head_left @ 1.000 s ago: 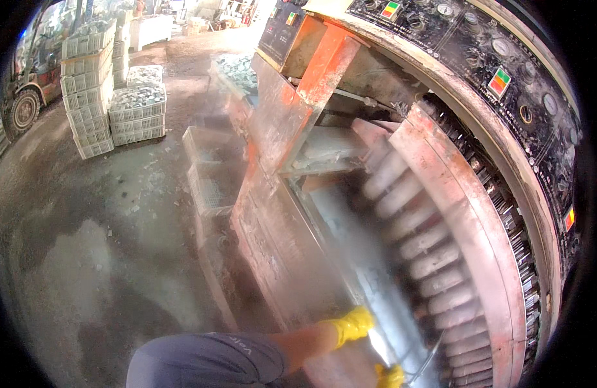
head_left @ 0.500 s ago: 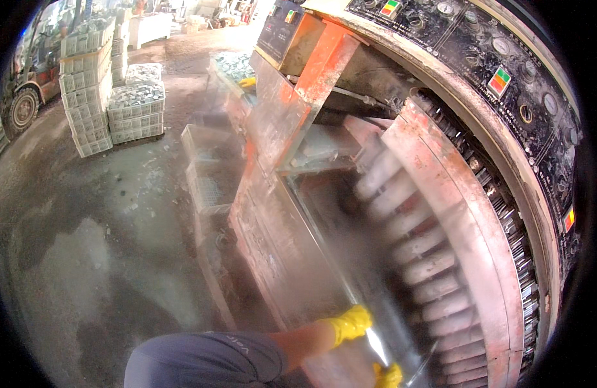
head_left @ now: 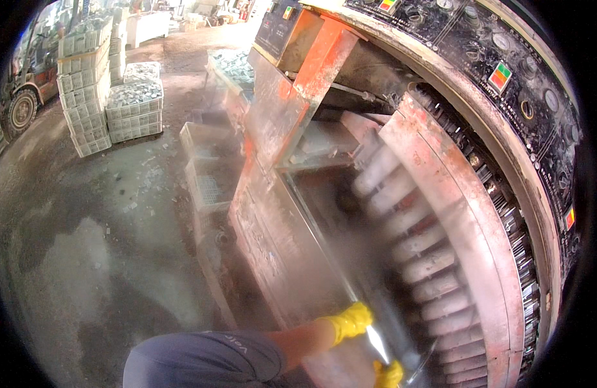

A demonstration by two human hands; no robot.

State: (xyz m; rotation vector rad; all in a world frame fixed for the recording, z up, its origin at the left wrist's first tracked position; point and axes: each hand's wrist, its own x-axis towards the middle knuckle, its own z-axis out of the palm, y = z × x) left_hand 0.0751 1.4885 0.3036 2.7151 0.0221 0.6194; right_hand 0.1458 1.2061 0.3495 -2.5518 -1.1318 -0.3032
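Observation:
My left hand (head_left: 353, 322), in a yellow glove and with a grey sleeve on its arm, is closed at the near edge of the machine's trough. Just nearer, at the lower edge of the picture, my right hand (head_left: 388, 374) shows in part, also in a yellow glove and closed. Between them runs a narrow, glaring white strip (head_left: 377, 341); each hand grips one end. Glare hides what it is made of. Beside the hands, the dark wet trough (head_left: 350, 249) runs along a row of thick pale rollers (head_left: 429, 266).
A curved, reddish guard (head_left: 463, 200) covers the rollers, with a dusty panel of gauges and coloured switches (head_left: 528, 90) above. An orange post (head_left: 324, 55) rises ahead. Left stand stacked white crates (head_left: 85, 84) and a forklift wheel (head_left: 21, 111). Another crate (head_left: 208, 168) stands against the machine.
The yellow patch by the far end of the machine is no longer visible. The view has shifted very slightly. Both my hands keep nearly the same place on the strip.

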